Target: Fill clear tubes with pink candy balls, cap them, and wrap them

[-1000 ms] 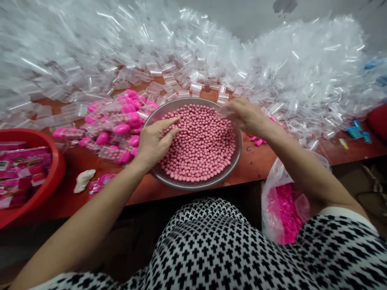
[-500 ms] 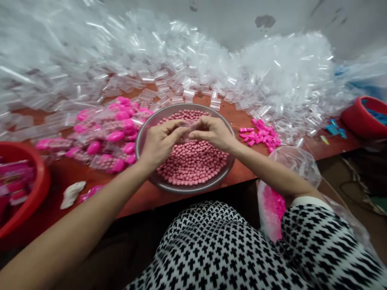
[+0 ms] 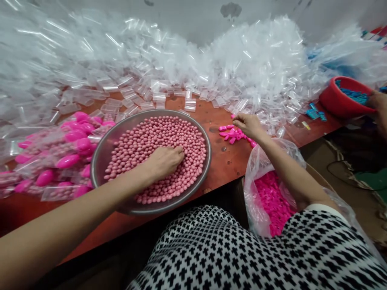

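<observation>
My left hand [image 3: 168, 161] rests in a wide metal bowl [image 3: 97, 161] full of small pink balls [image 3: 136, 139]. Its fingers are curled down among the balls, and what lies under the palm is hidden. To the right of the bowl, my right hand [image 3: 248, 124] hovers over a small pile of bright pink plastic pieces [image 3: 231, 135]. Thumb and forefinger are pinched together, with a bit of pink showing at the tips. Left of the bowl lies a heap of clear packets [image 3: 68, 161] holding pink balls and pink oval parts.
Clear plastic sleeves [image 3: 157, 60] are heaped along the wall. A clear bag [image 3: 256, 201] of pink pieces stands by my right side. At the far right, another person's hand [image 3: 379, 106] touches a red container [image 3: 335, 98] with blue pieces; loose blue pieces [image 3: 316, 112] lie beside it.
My hands were together above the bowl with something clear between them. Now the left has gone down into the balls and the right has moved to the pink pieces. The view has turned right.
</observation>
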`<action>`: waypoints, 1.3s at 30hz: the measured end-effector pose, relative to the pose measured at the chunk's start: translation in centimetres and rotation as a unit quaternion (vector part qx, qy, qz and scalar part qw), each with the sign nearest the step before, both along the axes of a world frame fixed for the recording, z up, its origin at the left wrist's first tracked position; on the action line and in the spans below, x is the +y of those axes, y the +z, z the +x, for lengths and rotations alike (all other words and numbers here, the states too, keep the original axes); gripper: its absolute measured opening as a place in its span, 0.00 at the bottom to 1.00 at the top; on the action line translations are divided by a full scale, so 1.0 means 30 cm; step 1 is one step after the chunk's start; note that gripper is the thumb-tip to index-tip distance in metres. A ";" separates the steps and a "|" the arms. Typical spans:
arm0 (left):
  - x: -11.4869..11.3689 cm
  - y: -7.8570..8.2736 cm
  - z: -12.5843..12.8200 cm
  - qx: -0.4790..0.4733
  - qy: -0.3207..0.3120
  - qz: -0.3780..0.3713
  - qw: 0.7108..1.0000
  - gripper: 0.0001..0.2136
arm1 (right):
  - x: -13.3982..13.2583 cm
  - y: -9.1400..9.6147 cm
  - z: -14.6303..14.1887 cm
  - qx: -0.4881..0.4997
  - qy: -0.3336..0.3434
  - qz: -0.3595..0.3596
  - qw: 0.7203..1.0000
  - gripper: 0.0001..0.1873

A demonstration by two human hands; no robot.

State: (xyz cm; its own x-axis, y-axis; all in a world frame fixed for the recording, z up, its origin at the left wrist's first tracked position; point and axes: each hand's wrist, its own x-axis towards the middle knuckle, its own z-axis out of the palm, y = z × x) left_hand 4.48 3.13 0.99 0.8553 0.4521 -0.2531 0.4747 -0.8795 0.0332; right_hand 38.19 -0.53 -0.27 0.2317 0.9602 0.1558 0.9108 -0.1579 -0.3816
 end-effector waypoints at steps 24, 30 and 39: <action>-0.099 0.016 -0.057 -0.477 0.259 -0.555 0.631 0.16 | -0.051 0.094 -0.376 0.467 0.159 0.024 0.869 0.22; -0.107 0.026 -0.070 -0.536 0.246 -0.578 0.563 0.16 | -0.098 0.160 -0.501 0.458 0.204 0.096 0.860 0.20; -0.096 0.019 -0.071 -0.543 0.197 -0.518 0.631 0.13 | -0.111 0.306 -0.486 0.153 0.389 -0.030 0.908 0.15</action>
